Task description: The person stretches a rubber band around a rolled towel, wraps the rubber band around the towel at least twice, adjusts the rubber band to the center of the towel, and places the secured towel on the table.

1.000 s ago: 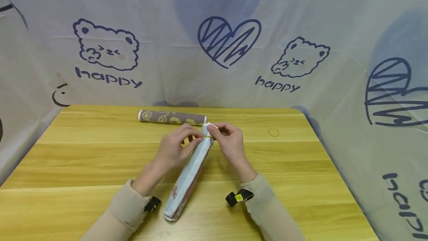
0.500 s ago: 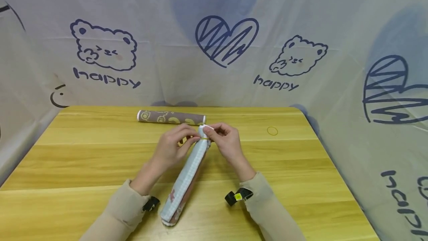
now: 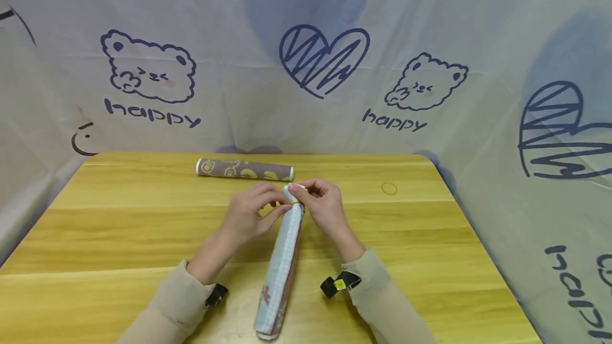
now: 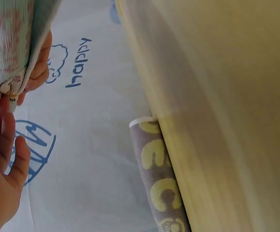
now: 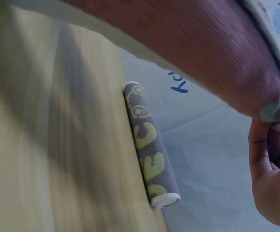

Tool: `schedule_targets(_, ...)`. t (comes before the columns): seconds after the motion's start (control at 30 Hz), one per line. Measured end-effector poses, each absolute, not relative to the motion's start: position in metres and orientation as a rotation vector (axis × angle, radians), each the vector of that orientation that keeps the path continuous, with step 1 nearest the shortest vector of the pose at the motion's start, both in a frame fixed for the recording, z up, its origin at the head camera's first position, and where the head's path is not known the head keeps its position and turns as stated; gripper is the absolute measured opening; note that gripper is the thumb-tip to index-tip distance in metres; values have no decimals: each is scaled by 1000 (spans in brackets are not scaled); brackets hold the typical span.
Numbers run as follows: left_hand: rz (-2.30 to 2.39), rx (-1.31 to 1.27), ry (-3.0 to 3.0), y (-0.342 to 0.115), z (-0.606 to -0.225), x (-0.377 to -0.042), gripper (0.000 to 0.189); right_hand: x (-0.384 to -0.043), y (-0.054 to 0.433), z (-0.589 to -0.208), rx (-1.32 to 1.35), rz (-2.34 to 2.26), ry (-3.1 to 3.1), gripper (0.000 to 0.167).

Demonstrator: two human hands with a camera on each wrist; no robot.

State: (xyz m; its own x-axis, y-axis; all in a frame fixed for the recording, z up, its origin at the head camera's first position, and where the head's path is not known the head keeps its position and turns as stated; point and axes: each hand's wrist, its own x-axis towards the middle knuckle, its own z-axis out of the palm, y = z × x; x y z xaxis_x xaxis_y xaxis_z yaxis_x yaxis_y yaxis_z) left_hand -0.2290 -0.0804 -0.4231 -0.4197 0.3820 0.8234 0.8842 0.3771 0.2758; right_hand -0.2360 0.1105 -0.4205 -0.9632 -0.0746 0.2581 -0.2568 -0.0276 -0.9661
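Observation:
A pale blue and pink rolled towel (image 3: 279,269) slants between my hands, its near end toward me. A yellow rubber band (image 3: 295,203) circles it close to the far end and narrows it there. With thumb and finger, my left hand (image 3: 249,212) pinches at the band from the left. My right hand (image 3: 326,207) grips the towel's far tip, thumb on top. In the left wrist view the towel roll (image 4: 9,43) covers part of the fingers. The right wrist view shows its pink side (image 5: 193,48), with the right fingertips partly hidden behind the end.
A brown rolled towel (image 3: 244,169) with yellow patterns lies along the back of the wooden table (image 3: 119,232). To the right rests a loose yellow rubber band (image 3: 389,195). A printed white curtain (image 3: 229,89) hangs behind the table.
The towel's near end has swung right and toward me, so the roll stands straighter. Its banded end has come slightly nearer, both hands still holding there.

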Motion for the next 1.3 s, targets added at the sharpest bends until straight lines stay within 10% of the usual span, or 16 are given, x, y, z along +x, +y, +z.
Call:
schedule_targets(0.77,-1056,-1077,-2464,-66,-436,-219,11,-246,110,-438,245,2078,-2087,16)
schedule_targets(1.3,-1299,-1002,-2448,-92,-419,-225,6,-246,124,-433,793,2465,-2084,45)
